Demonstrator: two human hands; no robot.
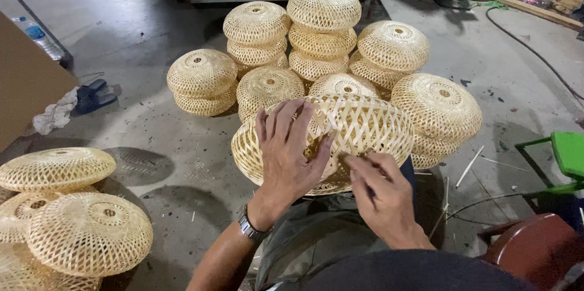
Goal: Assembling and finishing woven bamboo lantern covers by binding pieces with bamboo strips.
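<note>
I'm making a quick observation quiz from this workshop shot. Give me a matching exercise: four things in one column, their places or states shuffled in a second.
Things:
1. left hand
2. right hand
3. woven basket
4. green stool

Places or states:
A. at the right edge
B. held on the lap
C. spread flat on the weave
D. pinching at the lower rim

Pairs: 1-C, 2-D, 3-B, 4-A

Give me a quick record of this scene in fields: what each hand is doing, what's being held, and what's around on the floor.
Left hand: left hand spread flat on the woven bamboo shade, wristwatch on the wrist
Right hand: right hand at the shade's lower rim, fingers pinched on what may be a thin strip
Held item: open-weave dome, resting on the person's lap
Ahead: stacked finished shades on the concrete floor
Left: more shades
Right: green frame, reddish-brown seat
Far left: dark sandals, white rag, plastic bottle
</note>
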